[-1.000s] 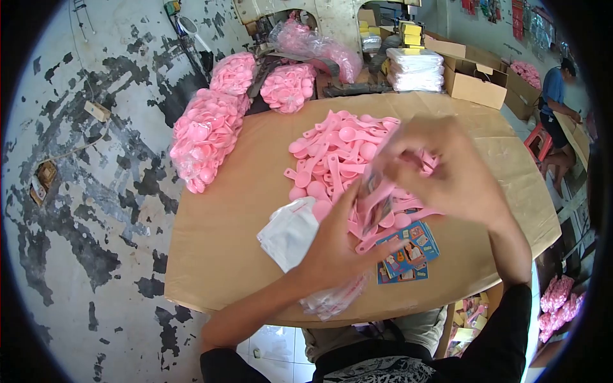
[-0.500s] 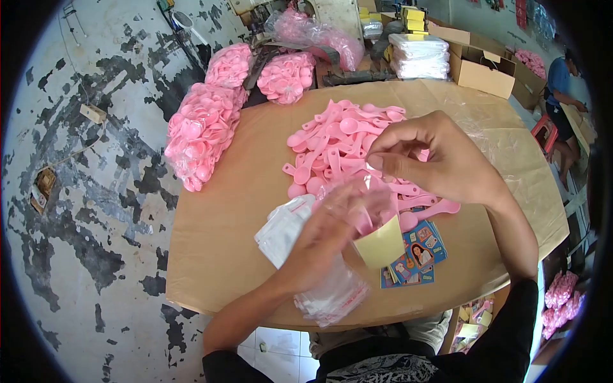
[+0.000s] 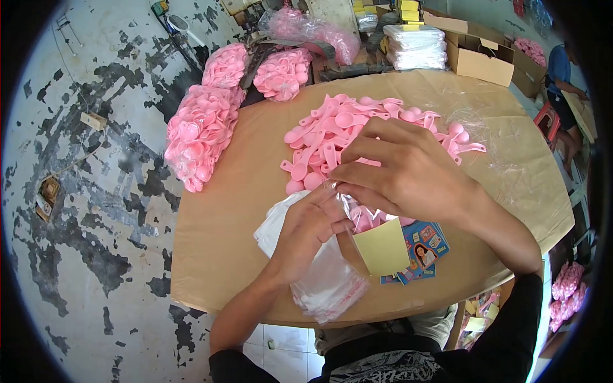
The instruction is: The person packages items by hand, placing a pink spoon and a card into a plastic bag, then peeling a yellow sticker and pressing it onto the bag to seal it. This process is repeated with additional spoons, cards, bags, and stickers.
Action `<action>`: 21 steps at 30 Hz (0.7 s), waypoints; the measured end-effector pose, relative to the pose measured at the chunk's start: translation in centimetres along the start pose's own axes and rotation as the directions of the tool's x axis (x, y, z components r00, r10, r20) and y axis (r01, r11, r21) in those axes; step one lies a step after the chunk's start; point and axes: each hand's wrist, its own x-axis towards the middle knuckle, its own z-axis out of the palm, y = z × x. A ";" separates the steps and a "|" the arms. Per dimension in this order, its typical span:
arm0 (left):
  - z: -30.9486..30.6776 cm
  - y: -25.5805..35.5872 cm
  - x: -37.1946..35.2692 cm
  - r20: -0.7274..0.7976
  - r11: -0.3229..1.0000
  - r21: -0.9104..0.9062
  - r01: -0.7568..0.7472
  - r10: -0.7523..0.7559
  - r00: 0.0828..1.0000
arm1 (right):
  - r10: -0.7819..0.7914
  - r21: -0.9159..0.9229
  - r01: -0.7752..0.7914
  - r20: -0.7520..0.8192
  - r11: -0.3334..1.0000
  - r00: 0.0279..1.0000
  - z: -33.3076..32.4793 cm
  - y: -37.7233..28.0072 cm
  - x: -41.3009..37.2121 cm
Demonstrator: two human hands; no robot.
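Observation:
My left hand (image 3: 306, 233) pinches the mouth of a small clear plastic bag (image 3: 367, 223) that has pink spoons inside and a yellow card (image 3: 383, 247) at its lower end. My right hand (image 3: 405, 172) comes down on the bag's top edge and grips it with fingertips, right beside the left thumb. Behind both hands lies a loose heap of pink plastic spoons (image 3: 332, 137). A stack of empty clear bags (image 3: 319, 281) sits under my left wrist. Printed picture cards (image 3: 421, 252) lie to the right of the yellow card.
The brown paper-covered table (image 3: 236, 210) carries large sacks of pink spoons (image 3: 201, 131) at its far left. Cardboard boxes (image 3: 479, 60) and a white stack (image 3: 418, 51) stand behind. Another person (image 3: 562, 76) sits at the far right. Peeling floor lies to the left.
My right hand has dropped from the spoon heap onto the bag's mouth. The left hand has steadied, and the bag with the yellow card now hangs between both hands.

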 end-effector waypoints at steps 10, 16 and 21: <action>0.9 0.8 0.1 -0.040 0.952 0.292 0.094 -0.086 0.996 | 0.021 0.077 -0.026 0.061 0.997 0.998 0.1 -0.1 -0.2; 0.7 -0.3 -0.2 -0.015 0.863 0.503 0.045 -0.044 0.999 | 0.121 0.124 -0.141 0.157 0.982 0.980 -0.4 -0.5 -0.2; 0.9 -0.1 0.0 0.076 0.798 0.601 -0.054 0.010 0.997 | 0.358 0.303 -0.385 0.145 0.872 0.923 0.0 -0.1 -0.4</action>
